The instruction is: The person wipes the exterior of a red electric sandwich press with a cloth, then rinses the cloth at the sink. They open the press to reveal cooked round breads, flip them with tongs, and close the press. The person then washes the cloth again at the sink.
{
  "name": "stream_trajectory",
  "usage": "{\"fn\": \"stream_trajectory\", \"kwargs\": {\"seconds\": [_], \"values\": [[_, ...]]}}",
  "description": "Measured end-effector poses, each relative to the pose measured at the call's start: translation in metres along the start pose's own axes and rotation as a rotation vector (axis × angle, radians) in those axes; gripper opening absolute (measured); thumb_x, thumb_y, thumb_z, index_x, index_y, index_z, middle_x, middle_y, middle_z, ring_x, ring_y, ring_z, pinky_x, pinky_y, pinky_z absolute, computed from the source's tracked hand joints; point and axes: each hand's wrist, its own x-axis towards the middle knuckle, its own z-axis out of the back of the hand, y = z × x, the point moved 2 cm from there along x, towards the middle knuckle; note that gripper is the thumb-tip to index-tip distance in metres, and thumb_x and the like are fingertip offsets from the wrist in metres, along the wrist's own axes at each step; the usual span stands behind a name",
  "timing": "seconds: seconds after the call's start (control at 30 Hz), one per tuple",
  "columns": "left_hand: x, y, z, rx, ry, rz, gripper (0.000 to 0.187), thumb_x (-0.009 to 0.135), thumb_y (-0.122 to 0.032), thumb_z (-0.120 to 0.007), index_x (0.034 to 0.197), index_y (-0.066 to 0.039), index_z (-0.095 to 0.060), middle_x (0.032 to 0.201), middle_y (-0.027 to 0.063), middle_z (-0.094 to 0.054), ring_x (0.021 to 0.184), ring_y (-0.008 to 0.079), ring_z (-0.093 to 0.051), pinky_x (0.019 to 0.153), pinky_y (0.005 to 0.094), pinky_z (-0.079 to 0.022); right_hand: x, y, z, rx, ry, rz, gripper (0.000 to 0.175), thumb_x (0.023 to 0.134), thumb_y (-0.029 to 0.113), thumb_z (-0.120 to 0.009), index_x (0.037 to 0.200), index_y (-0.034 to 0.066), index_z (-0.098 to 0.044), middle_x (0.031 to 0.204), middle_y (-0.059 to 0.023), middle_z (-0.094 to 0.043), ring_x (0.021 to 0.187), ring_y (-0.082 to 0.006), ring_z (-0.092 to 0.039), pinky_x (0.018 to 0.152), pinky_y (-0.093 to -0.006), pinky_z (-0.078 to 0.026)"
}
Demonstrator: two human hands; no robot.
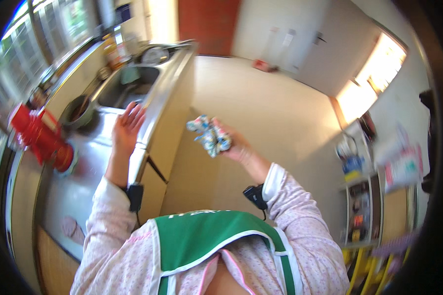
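Note:
My right hand (pixel 234 145) is closed around a bunched, multicoloured patterned cloth (pixel 210 136), held out over the floor beside the counter. At the counter's front edge, near the sink (pixel 133 88), my left hand (pixel 128 123) is raised with its fingers apart and nothing in it. A red thermos flask (pixel 46 142) stands on the steel countertop (pixel 85 191) to the left. Between it and the sink is a dark pot (pixel 79 110) with a stick-like utensil in it. Green cloth (pixel 130 75) hangs at the sink's far side.
Bottles (pixel 112 51) and a dish rack (pixel 155 55) stand behind the sink. A crumpled cloth (pixel 72 228) lies on the near countertop. At the right are a shelf unit (pixel 376 210) and a plastic bag (pixel 404 167). A red dustpan (pixel 262 65) rests by the far wall.

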Motion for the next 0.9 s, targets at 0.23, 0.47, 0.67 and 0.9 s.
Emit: {"fn": "stream_trajectory", "kwargs": {"seconds": [0.23,0.47,0.67,0.9], "values": [[0.133,-0.049,0.028,0.014,-0.082,-0.152,0.051,0.096,-0.033,-0.018,0.124,0.003,-0.041,0.124,0.0205,-0.047,0.115,0.0329,-0.045,0.096,0.04,-0.04,0.205,0.059,-0.005,-0.252,-0.031,-0.061,0.04,0.087,0.05,-0.046,0.101,0.0146,-0.056,0.072,0.0009,-0.057,0.053,-0.0073,-0.052,0.039,-0.0227,-0.039],[0.254,-0.072,0.092,-0.11,-0.244,-0.221,0.058,0.095,-0.038,-0.015,0.116,0.004,-0.048,0.11,0.021,-0.056,0.104,0.0339,-0.054,0.088,0.0402,-0.046,0.384,0.081,-0.018,-0.351,0.097,-0.083,0.043,0.086,0.051,-0.044,0.098,0.0118,-0.057,0.076,-0.0007,-0.06,0.058,-0.0094,-0.056,0.042,-0.0225,-0.041],[0.299,-0.065,0.142,0.242,-0.345,-0.043,0.087,0.075,-0.078,-0.015,0.141,-0.023,-0.002,0.148,0.0034,0.006,0.134,0.0286,0.012,0.101,0.0554,0.01,0.504,0.011,0.022,-0.732,0.119,-0.265,0.018,0.083,0.009,-0.053,0.099,0.0022,-0.057,0.082,-0.0092,-0.063,0.067,-0.0184,-0.064,0.053,-0.0326,-0.053],[0.286,-0.062,0.171,0.096,-0.453,-0.003,0.095,0.066,-0.084,-0.018,0.14,-0.028,0.002,0.147,0.0064,0.011,0.132,0.0396,0.013,0.097,0.0641,0.006,0.576,-0.054,0.079,-1.245,-0.024,-0.081,0.027,0.077,0.027,-0.068,0.081,0.0008,-0.059,0.064,-0.0055,-0.06,0.045,-0.012,-0.057,0.038,-0.0251,-0.047]]}}
